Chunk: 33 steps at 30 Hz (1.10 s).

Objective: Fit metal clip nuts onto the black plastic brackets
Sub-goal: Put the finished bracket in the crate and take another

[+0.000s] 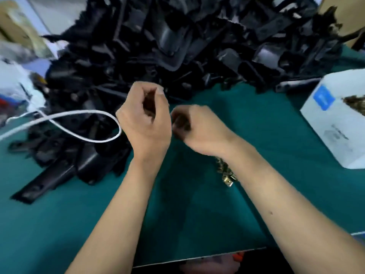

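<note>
Two bare hands met over the green surface, in front of the bracket heap.

We saw the left hand (146,117) with fingers curled; blur hid whether its grip held anything. The right hand (194,126) was curled too, around something small and dark that we could not identify. The big pile of black plastic brackets (167,44) filled the far side of the green surface (266,125). A small cluster of brass-coloured metal clip nuts (227,174) lay near, just beside the right forearm. A white open cardboard box (333,123) stood at the right, and a white cable loop (79,123) lay left.
</note>
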### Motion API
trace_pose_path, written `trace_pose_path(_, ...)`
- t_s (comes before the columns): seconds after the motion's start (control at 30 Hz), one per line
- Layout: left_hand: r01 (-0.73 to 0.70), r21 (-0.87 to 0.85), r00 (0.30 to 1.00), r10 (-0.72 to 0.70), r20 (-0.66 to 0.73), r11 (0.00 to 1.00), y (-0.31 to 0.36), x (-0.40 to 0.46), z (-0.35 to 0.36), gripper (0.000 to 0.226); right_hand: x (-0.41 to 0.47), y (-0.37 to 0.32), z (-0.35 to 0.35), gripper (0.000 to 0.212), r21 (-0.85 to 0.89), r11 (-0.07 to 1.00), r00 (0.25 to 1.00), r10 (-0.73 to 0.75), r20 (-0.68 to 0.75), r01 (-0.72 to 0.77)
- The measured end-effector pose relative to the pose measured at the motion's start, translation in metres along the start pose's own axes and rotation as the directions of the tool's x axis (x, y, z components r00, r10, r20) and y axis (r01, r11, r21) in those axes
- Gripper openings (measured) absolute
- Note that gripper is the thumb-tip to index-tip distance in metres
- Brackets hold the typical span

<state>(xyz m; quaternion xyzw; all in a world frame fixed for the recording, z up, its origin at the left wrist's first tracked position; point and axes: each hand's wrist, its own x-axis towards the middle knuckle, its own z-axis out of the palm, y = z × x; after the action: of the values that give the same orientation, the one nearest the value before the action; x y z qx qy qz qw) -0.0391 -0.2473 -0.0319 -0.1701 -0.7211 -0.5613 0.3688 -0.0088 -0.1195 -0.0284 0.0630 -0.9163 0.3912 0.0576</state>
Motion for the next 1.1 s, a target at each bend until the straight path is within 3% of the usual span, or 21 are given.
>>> trace_pose_path(0.07,-0.081,0.061,0.995,0.084,-0.056,0.995,-0.003,0.013,-0.024,0.012,0.009,-0.022,0.043,0.031,0.018,0.989,0.978,-0.151,0.141,0.150)
trace_pose_path(0.13,-0.125,0.134,0.986,0.138,-0.091,0.983,-0.004,0.023,-0.049,0.012,0.017,-0.044,0.081,0.065,-0.109,0.953,0.956,-0.271,0.112,0.283)
trace_pose_path(0.23,-0.046,0.198,0.974,0.089,-0.210,0.979,-0.006,0.036,-0.080,0.013,0.029,-0.072,0.114,0.110,-0.165,0.917,0.931,-0.365,0.016,0.362)
trace_pose_path(0.3,0.029,0.232,0.944,0.049,-0.325,0.972,-0.011,0.042,-0.099,0.012,0.034,-0.085,0.135,0.121,-0.264,0.866,0.905,-0.398,0.152,0.425)
trace_pose_path(0.4,0.135,0.366,0.926,0.015,-0.378,0.921,-0.027,0.047,-0.120,0.011,0.034,-0.094,0.157,0.103,-0.299,0.827,0.873,-0.404,0.274,0.476)
trace_pose_path(0.5,0.163,0.482,0.957,-0.020,-0.289,0.861,-0.045,0.042,-0.133,0.014,0.037,-0.088,0.146,0.086,-0.404,0.791,0.888,-0.399,0.227,0.459)
trace_pose_path(0.63,0.202,0.537,0.971,-0.097,-0.217,0.819,-0.061,0.036,-0.136,0.021,0.040,-0.072,0.120,0.086,-0.426,0.762,0.872,-0.400,0.282,0.488)
trace_pose_path(0.73,0.114,0.573,0.991,-0.048,-0.128,0.812,-0.064,0.039,-0.134,0.023,0.043,-0.057,0.102,0.095,-0.444,0.755,0.875,-0.392,0.284,0.482)
trace_pose_path(0.87,0.077,0.619,0.996,-0.026,-0.091,0.781,-0.071,0.043,-0.136,0.025,0.051,-0.023,0.069,0.105,-0.346,0.842,0.908,-0.352,0.227,0.413)
trace_pose_path(1.0,0.151,0.619,0.985,-0.062,-0.163,0.771,-0.069,0.042,-0.130,0.026,0.056,0.008,0.045,0.080,-0.251,0.896,0.929,-0.338,0.151,0.367)
trace_pose_path(1.1,0.048,0.612,0.988,0.054,-0.147,0.789,-0.050,0.041,-0.100,0.019,0.052,0.011,0.039,0.069,-0.055,0.945,0.946,-0.324,0.010,0.324)
